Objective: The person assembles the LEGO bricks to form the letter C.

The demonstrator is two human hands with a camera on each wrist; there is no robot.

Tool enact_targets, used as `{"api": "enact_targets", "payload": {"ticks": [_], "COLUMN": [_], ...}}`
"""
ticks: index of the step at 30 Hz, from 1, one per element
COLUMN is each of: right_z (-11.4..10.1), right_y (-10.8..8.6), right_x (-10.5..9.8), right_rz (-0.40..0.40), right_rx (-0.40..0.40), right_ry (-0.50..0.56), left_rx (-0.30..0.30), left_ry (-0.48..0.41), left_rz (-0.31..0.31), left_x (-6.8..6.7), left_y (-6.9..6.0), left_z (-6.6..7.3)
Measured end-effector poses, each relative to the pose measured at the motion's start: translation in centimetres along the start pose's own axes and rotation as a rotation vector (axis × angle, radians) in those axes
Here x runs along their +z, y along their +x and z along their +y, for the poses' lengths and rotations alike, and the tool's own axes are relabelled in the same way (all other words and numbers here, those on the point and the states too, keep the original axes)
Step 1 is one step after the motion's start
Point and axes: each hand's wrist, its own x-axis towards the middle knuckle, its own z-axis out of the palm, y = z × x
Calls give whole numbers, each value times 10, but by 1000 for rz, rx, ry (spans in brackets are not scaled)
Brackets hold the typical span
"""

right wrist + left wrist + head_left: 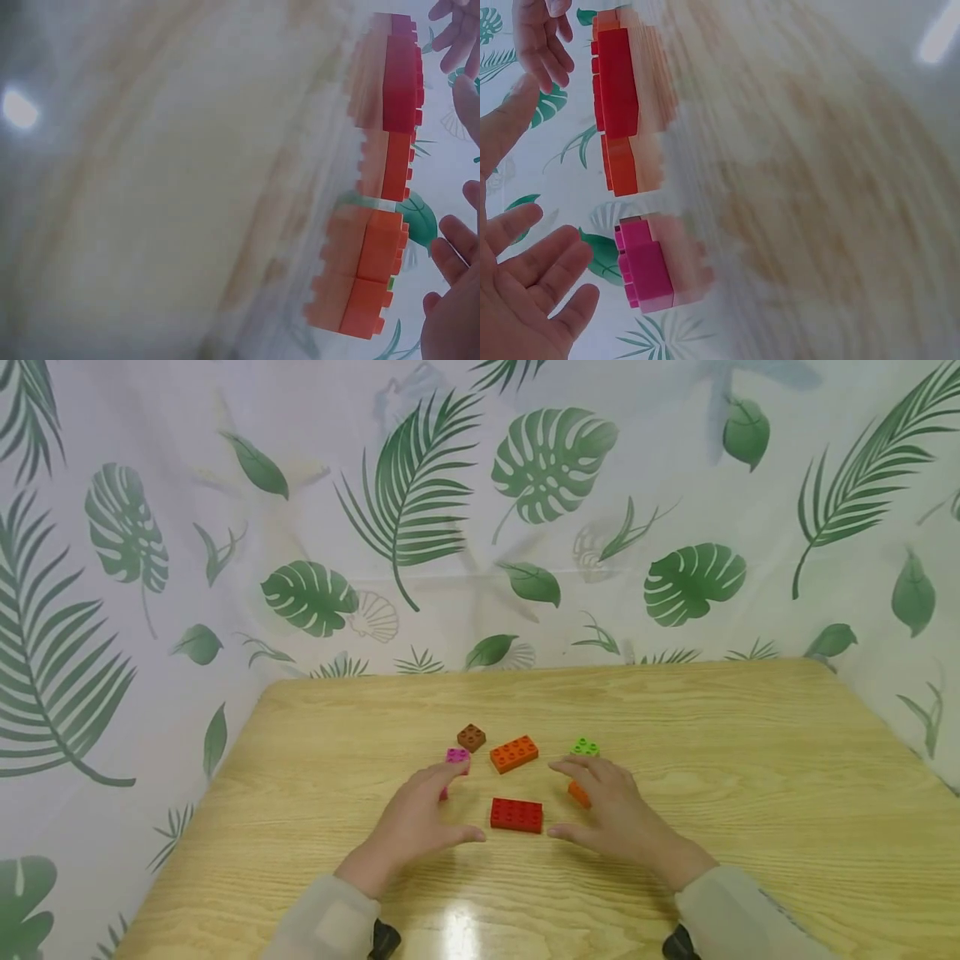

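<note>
A red brick (516, 815) lies on the wooden table between the two hands. The left hand (416, 818) hovers to its left, fingers spread and holding nothing, partly covering pink bricks (457, 756). On the other side the right hand (618, 814) is spread too, thumb toward the red brick, nothing in its grasp; it partly hides an orange brick (579, 793). Behind the red brick lie another orange brick (514, 754) and a brown brick (471, 737). A green brick (584, 747) shows just beyond the right fingers. In the left wrist view, the pink brick (649, 276) stands near the left fingers.
The wooden table (750, 760) extends to both sides of the bricks. A white cloth (450, 635) with green leaf prints hangs behind it and along the sides.
</note>
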Motion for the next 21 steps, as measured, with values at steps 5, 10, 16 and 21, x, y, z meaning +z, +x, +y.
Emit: {"api": "enact_targets", "payload": {"ticks": [5, 10, 16, 21], "right_z": [0, 0, -1, -2], "right_y": [3, 6, 8, 10], "right_x": [4, 7, 8, 10], "right_rz": [2, -3, -26, -56], "right_rx": [-21, -37, -35, -39], "right_ry": [37, 68, 68, 68], "left_rx": [11, 6, -1, -34], "left_ry": [-105, -177, -164, -151], "left_rz": [-47, -95, -118, -128], "left_x": [5, 10, 17, 22], "left_y": [4, 7, 10, 12], "left_z": [0, 2, 5, 7]}}
